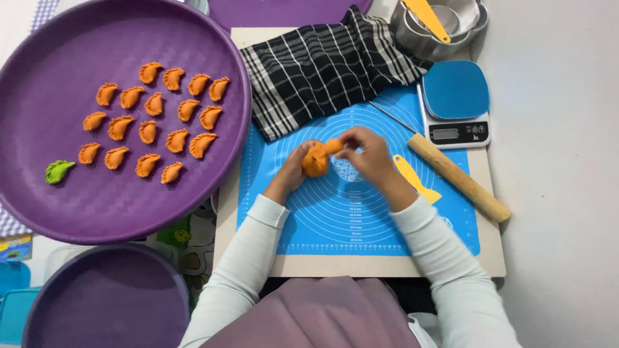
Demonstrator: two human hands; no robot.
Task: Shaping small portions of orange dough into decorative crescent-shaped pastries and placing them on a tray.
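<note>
Both my hands meet over the middle of a blue silicone mat (361, 219). My left hand (293, 171) cups a lump of orange dough (316, 160). My right hand (367, 151) pinches a stretched bit at the top of that same lump. A large round purple tray (213, 161) at the left carries several pleated orange dumplings (149, 129) in rows and one green one (58, 171).
A black-and-white checked cloth (322, 64) lies at the mat's far edge. A wooden rolling pin (458, 177), a yellow scraper (416, 180), a blue kitchen scale (456, 103) and metal bowls (438, 26) sit to the right. A second purple tray (106, 299) is at lower left.
</note>
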